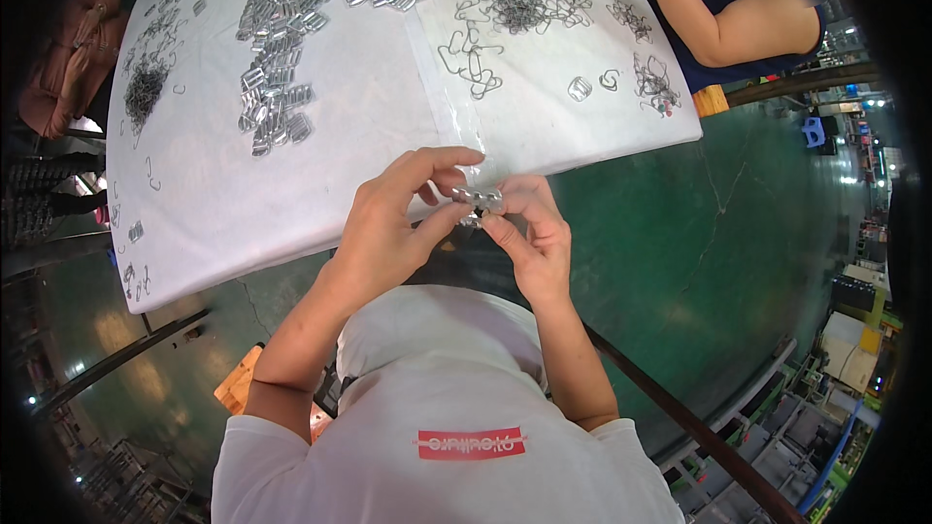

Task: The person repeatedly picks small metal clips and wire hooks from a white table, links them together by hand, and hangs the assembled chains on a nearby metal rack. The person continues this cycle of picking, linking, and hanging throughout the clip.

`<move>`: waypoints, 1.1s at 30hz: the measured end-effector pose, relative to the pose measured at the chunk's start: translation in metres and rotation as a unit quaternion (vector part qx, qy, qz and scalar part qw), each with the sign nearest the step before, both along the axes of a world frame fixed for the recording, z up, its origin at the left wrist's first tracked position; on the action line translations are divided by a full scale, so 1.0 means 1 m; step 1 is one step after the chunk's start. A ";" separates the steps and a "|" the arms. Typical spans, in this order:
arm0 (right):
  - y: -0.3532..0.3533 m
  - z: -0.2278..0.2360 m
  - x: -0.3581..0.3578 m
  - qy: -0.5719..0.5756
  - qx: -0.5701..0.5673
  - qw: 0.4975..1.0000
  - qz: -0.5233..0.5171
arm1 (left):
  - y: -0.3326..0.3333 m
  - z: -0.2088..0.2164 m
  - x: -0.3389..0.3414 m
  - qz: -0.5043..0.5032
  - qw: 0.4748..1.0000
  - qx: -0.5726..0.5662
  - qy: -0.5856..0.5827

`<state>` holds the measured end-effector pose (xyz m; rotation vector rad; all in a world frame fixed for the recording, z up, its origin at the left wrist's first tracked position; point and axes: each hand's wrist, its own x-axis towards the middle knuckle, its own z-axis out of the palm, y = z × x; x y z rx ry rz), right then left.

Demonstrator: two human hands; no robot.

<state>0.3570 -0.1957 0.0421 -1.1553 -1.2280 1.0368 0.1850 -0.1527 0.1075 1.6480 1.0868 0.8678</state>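
Observation:
Just off the table's near edge, my two hands meet around a small shiny metal buckle-like piece (pixel 478 198). My right hand (pixel 540 238) pinches its right end between thumb and fingers. At its left end is my left hand (pixel 393 218), thumb and bent fingers closed in on it, the index finger arched above. Fingers partly cover the piece, so its full shape is hidden. Ahead on the white-covered table (pixel 359 116) lies a large heap of similar silvery metal buckles (pixel 282 78), trailing toward me.
Bent wire clips (pixel 519 10) lie in tangled piles at the table's far right, with another dark pile (pixel 146 87) at the left. A single buckle (pixel 580 88) sits near the right edge. Another person's arm (pixel 694 15) reaches in at upper right; a second person (pixel 78 68) is at left.

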 end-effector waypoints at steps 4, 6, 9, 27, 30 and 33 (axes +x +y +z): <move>0.004 0.002 0.006 -0.026 -0.028 0.997 0.060 | 0.001 -0.008 -0.004 -0.020 0.996 -0.064 -0.055; 0.010 0.004 0.017 -0.023 -0.041 0.992 0.118 | -0.001 -0.014 -0.004 -0.033 0.997 -0.033 -0.066; 0.039 0.008 0.040 -0.110 -0.079 0.981 0.137 | -0.010 -0.021 -0.008 -0.043 0.995 -0.048 -0.081; 0.257 -0.027 -0.029 -0.446 -0.176 0.871 0.103 | -0.037 -0.038 -0.012 0.002 0.991 0.007 -0.131; 0.218 -0.013 -0.007 -0.203 -0.189 0.945 0.173 | -0.037 -0.042 -0.013 0.021 0.988 0.024 -0.149; 0.158 0.010 0.007 -0.041 -0.168 0.966 0.192 | -0.037 -0.045 -0.014 0.032 0.989 0.016 -0.144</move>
